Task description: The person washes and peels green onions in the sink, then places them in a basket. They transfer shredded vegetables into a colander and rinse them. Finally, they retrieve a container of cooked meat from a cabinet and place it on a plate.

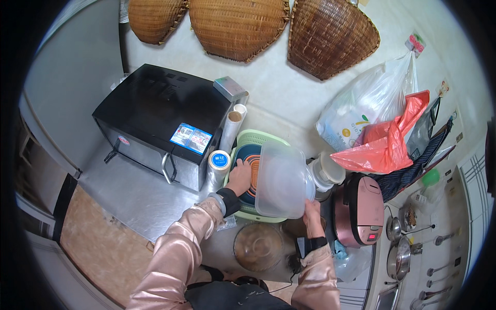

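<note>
My right hand [313, 219] grips the lower right corner of a translucent rectangular plastic container [282, 182], tilted over the right part of a light green plastic basket [254, 135]. Inside the basket sit a dark blue plastic basin [242, 152] and an orange slotted colander [254, 174]. Over the left side of these, my left hand [240, 178] reaches in with bent fingers beside the orange colander. Whether those fingers grip anything is hidden from above. A clear round lid or bowl [259, 247] lies on the metal surface below the basket.
Left of the basket stand rolls of plastic film [219, 166] and a black microwave oven [162, 108]. On the right are lidded plastic canisters [327, 170] and a pink rice cooker [358, 211]. White [368, 100] and red [387, 139] plastic bags hang above; woven baskets [240, 27] hang on the wall.
</note>
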`<state>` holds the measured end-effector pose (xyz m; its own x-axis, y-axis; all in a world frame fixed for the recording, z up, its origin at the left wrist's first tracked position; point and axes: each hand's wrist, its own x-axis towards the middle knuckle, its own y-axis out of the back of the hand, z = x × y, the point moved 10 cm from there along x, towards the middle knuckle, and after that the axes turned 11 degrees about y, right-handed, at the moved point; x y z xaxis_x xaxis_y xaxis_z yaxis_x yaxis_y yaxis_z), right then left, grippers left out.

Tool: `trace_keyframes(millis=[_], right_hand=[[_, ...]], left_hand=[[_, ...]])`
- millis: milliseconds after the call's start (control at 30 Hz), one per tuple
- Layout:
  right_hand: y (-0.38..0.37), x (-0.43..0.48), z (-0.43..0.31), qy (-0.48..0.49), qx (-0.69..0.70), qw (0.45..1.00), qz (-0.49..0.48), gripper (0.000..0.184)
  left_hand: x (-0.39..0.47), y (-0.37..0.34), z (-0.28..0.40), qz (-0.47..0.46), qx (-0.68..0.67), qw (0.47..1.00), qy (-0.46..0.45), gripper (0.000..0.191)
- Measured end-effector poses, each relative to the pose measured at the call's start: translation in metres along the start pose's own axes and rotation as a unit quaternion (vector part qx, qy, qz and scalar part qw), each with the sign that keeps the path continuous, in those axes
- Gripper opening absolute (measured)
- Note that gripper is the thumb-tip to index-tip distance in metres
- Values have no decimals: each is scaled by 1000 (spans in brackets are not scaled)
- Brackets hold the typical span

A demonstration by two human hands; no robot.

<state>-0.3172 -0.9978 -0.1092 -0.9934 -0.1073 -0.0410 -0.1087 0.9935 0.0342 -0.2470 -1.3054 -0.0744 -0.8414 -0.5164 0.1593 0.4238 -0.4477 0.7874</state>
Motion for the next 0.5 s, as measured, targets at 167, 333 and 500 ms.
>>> trace_keyframes(millis=[167,333,500], right_hand=[[17,-20,4,-43,44,998,22,23],[19,-55,2,-49,60,997,-6,18],[21,-126,10,-126,102,986,-25,12]], left_hand=[[8,-18,-1,-35,48,998,23,33],[17,-21,-1,-47,63,996,45,36],[20,-11,1,-74,81,990,91,36]])
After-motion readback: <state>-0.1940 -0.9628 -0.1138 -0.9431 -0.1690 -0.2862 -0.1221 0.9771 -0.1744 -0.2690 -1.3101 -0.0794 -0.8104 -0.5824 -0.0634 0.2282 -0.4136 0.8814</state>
